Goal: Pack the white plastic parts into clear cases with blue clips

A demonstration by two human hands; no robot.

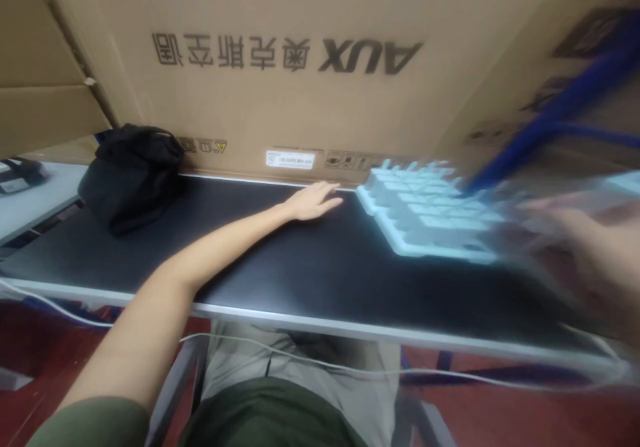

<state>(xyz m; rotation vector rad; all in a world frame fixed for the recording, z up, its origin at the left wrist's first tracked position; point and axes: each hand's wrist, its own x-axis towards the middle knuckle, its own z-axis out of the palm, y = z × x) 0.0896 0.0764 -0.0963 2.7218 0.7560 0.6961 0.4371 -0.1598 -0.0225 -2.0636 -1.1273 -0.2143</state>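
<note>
My left hand (316,202) lies stretched out flat on the black desk top (280,260), fingers apart, holding nothing, a short way left of a pale blue keyboard (430,210). The keyboard sits tilted at the desk's far right, its right end smeared. My right hand (595,247) is at the right edge near that end of the keyboard, heavily blurred by motion, so its fingers cannot be made out. A blurred blue strap or bar (555,117) crosses above the keyboard.
A large brown cardboard box (300,54) stands along the back of the desk. A black bag (131,175) rests at the desk's far left. White cables (310,360) hang below the front edge. A grey side table (30,197) is at left.
</note>
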